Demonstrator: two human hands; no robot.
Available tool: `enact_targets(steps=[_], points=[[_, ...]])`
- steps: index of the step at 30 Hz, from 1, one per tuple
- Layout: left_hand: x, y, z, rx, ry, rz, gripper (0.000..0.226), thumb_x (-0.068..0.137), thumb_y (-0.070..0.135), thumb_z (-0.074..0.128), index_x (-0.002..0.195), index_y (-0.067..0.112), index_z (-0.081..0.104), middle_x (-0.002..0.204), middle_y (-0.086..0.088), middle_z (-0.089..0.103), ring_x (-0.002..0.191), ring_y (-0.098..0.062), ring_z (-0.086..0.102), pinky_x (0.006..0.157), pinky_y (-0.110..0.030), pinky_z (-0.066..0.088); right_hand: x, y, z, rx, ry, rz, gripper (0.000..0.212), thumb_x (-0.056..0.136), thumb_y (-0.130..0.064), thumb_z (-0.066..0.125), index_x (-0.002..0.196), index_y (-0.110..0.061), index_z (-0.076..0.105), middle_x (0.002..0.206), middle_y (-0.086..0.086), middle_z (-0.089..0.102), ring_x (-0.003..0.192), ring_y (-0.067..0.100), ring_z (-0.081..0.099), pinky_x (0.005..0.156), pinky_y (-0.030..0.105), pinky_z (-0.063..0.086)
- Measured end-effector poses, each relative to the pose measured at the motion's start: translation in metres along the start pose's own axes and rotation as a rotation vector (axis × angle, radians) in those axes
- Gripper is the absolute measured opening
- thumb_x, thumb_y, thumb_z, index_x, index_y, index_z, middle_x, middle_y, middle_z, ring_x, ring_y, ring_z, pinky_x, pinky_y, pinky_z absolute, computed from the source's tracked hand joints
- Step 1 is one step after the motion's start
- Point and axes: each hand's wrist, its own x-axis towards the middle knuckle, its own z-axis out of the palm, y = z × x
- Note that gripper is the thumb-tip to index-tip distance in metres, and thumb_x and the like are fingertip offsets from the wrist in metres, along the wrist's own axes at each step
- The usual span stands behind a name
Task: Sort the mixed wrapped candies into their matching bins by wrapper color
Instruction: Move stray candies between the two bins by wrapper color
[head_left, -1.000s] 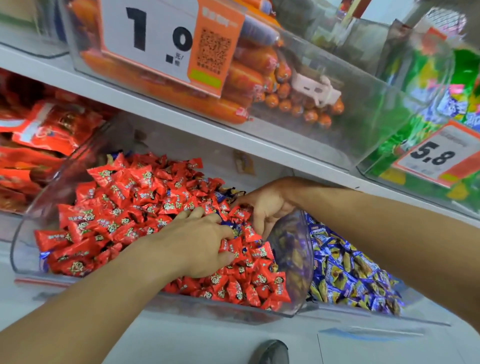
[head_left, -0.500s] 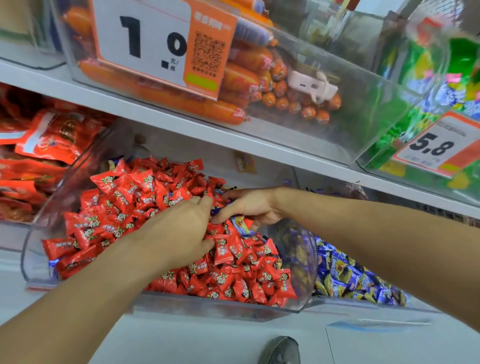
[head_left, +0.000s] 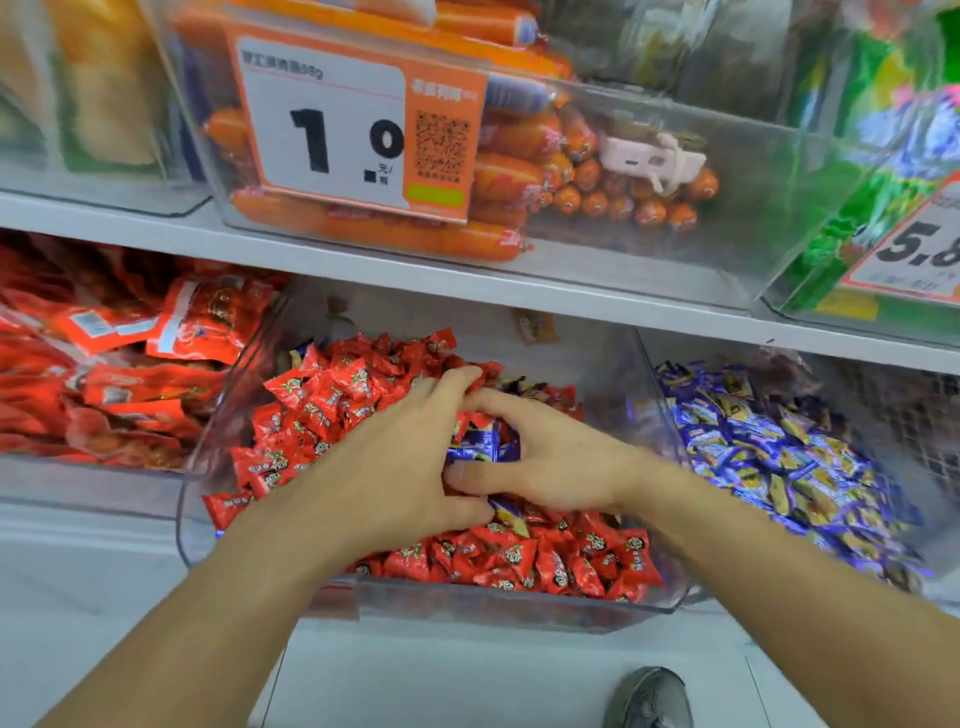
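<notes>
A shop's snack aisle: white shelves (head_left: 363, 270) carry clear plastic bins (head_left: 649, 270) heaped with wrapped candies (head_left: 332, 400), sausages (head_left: 498, 182) and packets, with printed price tags (head_left: 332, 130) clipped to the bin fronts.

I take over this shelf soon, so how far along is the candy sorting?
Done: the blue candy bin on the right already holds a blue pile. In hand: both hands, left hand and right hand, gather blue candies in the middle of the red candy bin. Left: moving those across; more blue wrappers show near the bin's back.
</notes>
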Motion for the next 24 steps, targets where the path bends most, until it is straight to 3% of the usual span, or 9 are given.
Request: enact_targets(steps=[5,7,8,10,12,15,17,20,24], points=[[-0.014,-0.005,-0.002,-0.066,-0.009,0.033,0.098,0.065,0.046,0.083,0.145,0.042,0.026,0.132,0.026,0.039,0.119,0.009,0.041,0.095,-0.008,0.036,-0.019,-0.003,0.019,0.041,0.023,-0.119,0.06,0.083,-0.042,0.07,0.135,-0.036,0.041,0.136,-0.015,0.046,0.131,-0.004,0.037,0.11,0.025,0.032],[-0.015,-0.009,-0.005,-0.07,0.0,0.039,0.091,0.066,0.048,0.083,0.141,0.046,0.032,0.126,0.028,0.048,0.113,0.011,0.045,0.088,-0.002,0.034,-0.023,-0.006,0.014,0.06,-0.056,-0.086,0.064,0.082,-0.039,0.066,0.139,-0.037,0.035,0.135,-0.012,0.049,0.124,-0.005,0.045,0.105,0.03,0.039],[-0.016,-0.011,-0.008,-0.062,0.007,0.024,0.087,0.066,0.049,0.083,0.139,0.049,0.035,0.12,0.027,0.052,0.107,0.01,0.048,0.083,-0.001,0.035,-0.025,-0.005,0.01,0.077,-0.091,-0.062,0.062,0.084,-0.033,0.063,0.137,-0.039,0.033,0.12,-0.008,0.057,0.103,-0.005,0.055,0.092,0.032,0.047],[-0.017,-0.013,-0.011,-0.045,0.013,-0.034,0.084,0.067,0.049,0.083,0.135,0.053,0.035,0.109,0.025,0.055,0.092,0.012,0.052,0.073,-0.004,0.036,-0.031,0.0,0.005,0.057,-0.099,-0.031,0.053,0.091,-0.019,0.055,0.131,-0.043,0.029,0.073,-0.008,0.06,0.056,0.004,0.047,0.059,0.034,0.045],[-0.017,-0.014,-0.012,-0.053,0.007,-0.079,0.075,0.068,0.048,0.083,0.129,0.054,0.041,0.104,0.024,0.056,0.083,0.016,0.05,0.068,-0.005,0.036,-0.037,0.011,0.004,0.015,-0.032,-0.04,0.046,0.098,-0.015,0.05,0.13,-0.041,0.03,0.05,-0.012,0.048,0.044,0.007,0.037,0.047,0.024,0.034],[-0.015,-0.014,-0.008,-0.046,0.028,-0.082,0.038,0.069,0.051,0.081,0.103,0.043,0.063,0.099,0.023,0.059,0.095,0.015,0.049,0.076,-0.002,0.034,-0.042,0.019,-0.001,-0.035,0.089,-0.078,0.034,0.1,-0.02,0.055,0.126,-0.039,0.043,0.048,-0.016,0.047,0.044,0.007,0.039,0.046,0.016,0.03],[-0.012,-0.015,-0.006,-0.049,0.052,-0.082,0.023,0.072,0.052,0.077,0.087,0.037,0.067,0.09,0.019,0.062,0.089,0.005,0.054,0.073,-0.007,0.037,-0.041,0.019,-0.007,-0.072,0.135,-0.092,0.025,0.098,-0.025,0.06,0.118,-0.037,0.051,0.056,-0.018,0.053,0.046,0.008,0.043,0.048,0.015,0.032],[-0.008,-0.016,-0.009,-0.103,0.106,-0.06,0.02,0.078,0.053,0.071,0.077,0.032,0.07,0.085,0.015,0.063,0.084,-0.003,0.059,0.074,-0.019,0.044,-0.04,0.018,-0.012,-0.085,0.165,-0.119,0.019,0.096,-0.033,0.062,0.113,-0.035,0.055,0.073,-0.023,0.061,0.059,0.002,0.055,0.057,0.014,0.039],[-0.007,-0.016,-0.016,-0.155,0.236,-0.094,0.025,0.091,0.049,0.06,0.085,0.028,0.073,0.091,0.016,0.068,0.092,-0.001,0.06,0.084,-0.02,0.043,-0.04,0.023,-0.014,-0.112,0.159,-0.068,0.029,0.098,-0.053,0.043,0.118,-0.033,0.047,0.074,0.003,0.064,0.061,0.011,0.055,0.065,0.031,0.047]])
